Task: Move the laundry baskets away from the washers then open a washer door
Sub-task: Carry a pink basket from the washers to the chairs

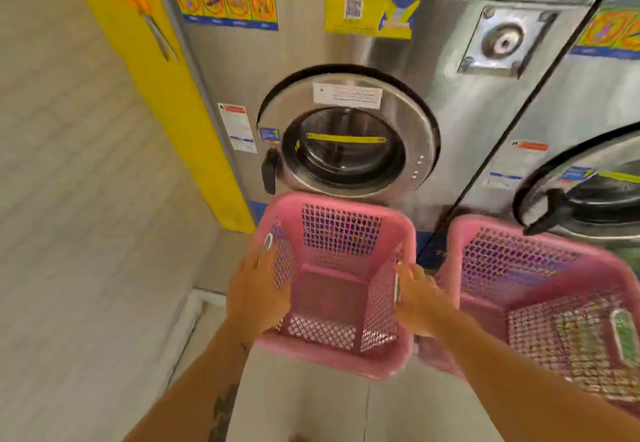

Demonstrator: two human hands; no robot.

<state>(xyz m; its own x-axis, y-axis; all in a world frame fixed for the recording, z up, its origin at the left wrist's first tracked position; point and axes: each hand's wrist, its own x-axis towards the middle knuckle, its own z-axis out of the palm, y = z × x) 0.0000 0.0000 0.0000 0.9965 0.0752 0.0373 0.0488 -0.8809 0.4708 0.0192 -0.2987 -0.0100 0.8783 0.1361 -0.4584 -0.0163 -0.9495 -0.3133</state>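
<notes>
Two square pink plastic laundry baskets with mesh walls are close in front of two big stainless steel front-loading washers. The left basket [341,358] is below the round door [349,150] of the left washer [294,50]; the right basket [502,228] is just beside it, below the right washer [595,95]. Both hands have hold of the left basket: the left hand [258,289] grips its left wall near the rim, and the right hand [417,297] grips its right rim, fingers curled on the plastic; the picture is blurred, so finer detail of the fingers I cannot tell. Whether this basket rests on the pale floor [304,407] or is lifted, I cannot tell. The round door is closed, with a black handle [269,171] on its left side; a yellow panel [166,95] is beside the left washer.
</notes>
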